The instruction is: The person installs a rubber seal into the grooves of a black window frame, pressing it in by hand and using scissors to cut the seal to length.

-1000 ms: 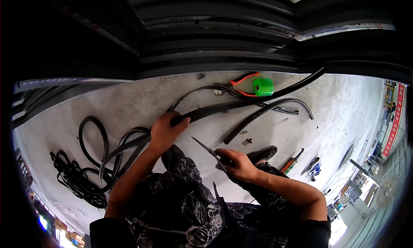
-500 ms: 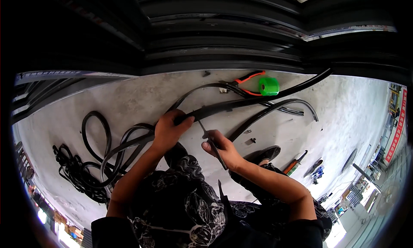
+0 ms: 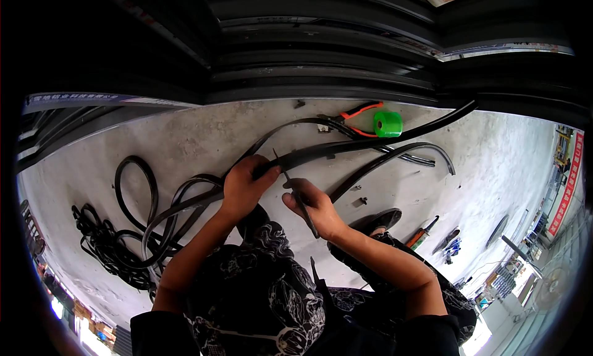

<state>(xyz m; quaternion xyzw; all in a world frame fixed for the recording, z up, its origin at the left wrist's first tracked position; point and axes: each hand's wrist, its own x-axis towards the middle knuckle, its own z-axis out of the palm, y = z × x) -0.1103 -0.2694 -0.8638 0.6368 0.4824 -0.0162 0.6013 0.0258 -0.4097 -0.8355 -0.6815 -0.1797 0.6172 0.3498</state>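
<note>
A long black rubber sealing strip (image 3: 364, 144) runs across in front of me, its far right end raised. My left hand (image 3: 244, 186) is closed around it, thumb on top. To the right of that grip, my right hand (image 3: 316, 209) is closed around a slim dark tool (image 3: 311, 225) with a narrow pointed end. The tool stands crosswise at the strip beside my left thumb, and its tip shows just beyond the strip's far edge. Whether it has one blade or two, I cannot tell. Loops of strip (image 3: 137, 160) trail on the floor to the left.
Orange-handled pliers (image 3: 363, 109) and a green tape roll (image 3: 388, 125) lie beyond the strip. Dark metal profiles (image 3: 327, 87) line the far side. A tangled black bundle (image 3: 111, 245) is at left. Another strip piece (image 3: 395, 155) and an orange-and-green tool (image 3: 422, 233) lie right.
My right hand has moved slightly left and away from me, bringing the tool across the strip, with its tip now showing beyond it. My left hand keeps its grip.
</note>
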